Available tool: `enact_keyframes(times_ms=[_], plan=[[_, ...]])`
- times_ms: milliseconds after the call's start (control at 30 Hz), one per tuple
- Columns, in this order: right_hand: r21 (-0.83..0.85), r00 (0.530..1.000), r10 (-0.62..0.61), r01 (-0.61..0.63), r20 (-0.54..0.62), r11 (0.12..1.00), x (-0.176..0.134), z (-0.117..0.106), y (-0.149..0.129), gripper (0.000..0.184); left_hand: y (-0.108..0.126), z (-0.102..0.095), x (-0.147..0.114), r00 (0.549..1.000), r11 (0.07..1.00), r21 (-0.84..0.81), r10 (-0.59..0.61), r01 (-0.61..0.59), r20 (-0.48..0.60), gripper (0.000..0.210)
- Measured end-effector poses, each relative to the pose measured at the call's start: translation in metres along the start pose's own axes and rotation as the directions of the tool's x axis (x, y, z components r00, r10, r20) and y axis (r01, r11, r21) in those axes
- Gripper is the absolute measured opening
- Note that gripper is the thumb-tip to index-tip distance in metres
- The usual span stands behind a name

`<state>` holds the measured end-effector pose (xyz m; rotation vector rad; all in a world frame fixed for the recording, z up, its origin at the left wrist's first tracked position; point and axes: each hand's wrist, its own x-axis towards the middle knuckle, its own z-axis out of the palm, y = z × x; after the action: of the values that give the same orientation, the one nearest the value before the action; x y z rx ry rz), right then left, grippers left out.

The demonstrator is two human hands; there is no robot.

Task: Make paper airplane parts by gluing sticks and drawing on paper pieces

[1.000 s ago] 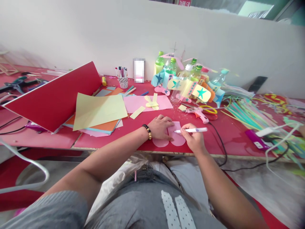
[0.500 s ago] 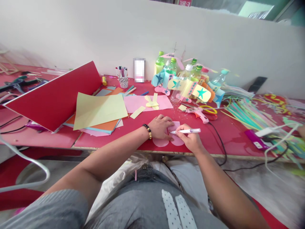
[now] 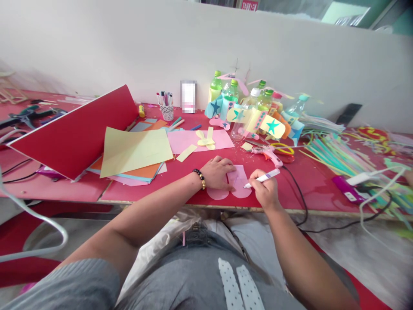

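Note:
Two pink paper cutouts with rounded ends lie side by side near the table's front edge. My left hand rests flat across the left cutout, fingers stretched out and their tips reaching the right cutout. A white marker pen is pinched in my right hand. Its tip is at the right edge of the right cutout; whether it touches the paper I cannot tell. A yellow paper propeller shape lies on a pink sheet behind my hands.
A pink glue gun with a black cord lies right of my hands. Decorated plastic bottles stand behind it. Paper sheets and a propped red board are on the left. Paper strips and a purple box lie right.
My right hand has moved right and slightly toward me, taking the pen tip from the inner side of the right cutout to its outer edge. My left hand has stayed put.

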<state>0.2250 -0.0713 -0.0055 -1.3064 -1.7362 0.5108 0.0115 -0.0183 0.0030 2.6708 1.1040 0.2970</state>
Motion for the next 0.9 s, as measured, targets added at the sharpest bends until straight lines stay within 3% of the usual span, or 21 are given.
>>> enact_keyframes(times_ms=[333, 900], plan=[[0.019, 0.996, -0.011, 0.013, -0.086, 1.000, -0.0029, -0.0023, 0.0048, 0.018, -0.0006, 0.0024, 0.0010, 1.000, 1.000, 0.005, -0.002, 0.002, -0.005, 0.079], [0.010, 0.998, -0.002, 0.003, -0.057, 1.000, -0.0013, -0.0011, 0.0019, 0.017, 0.0007, 0.0005, 0.0005, 1.000, 1.000, 0.002, -0.012, 0.012, 0.001, 0.078]])
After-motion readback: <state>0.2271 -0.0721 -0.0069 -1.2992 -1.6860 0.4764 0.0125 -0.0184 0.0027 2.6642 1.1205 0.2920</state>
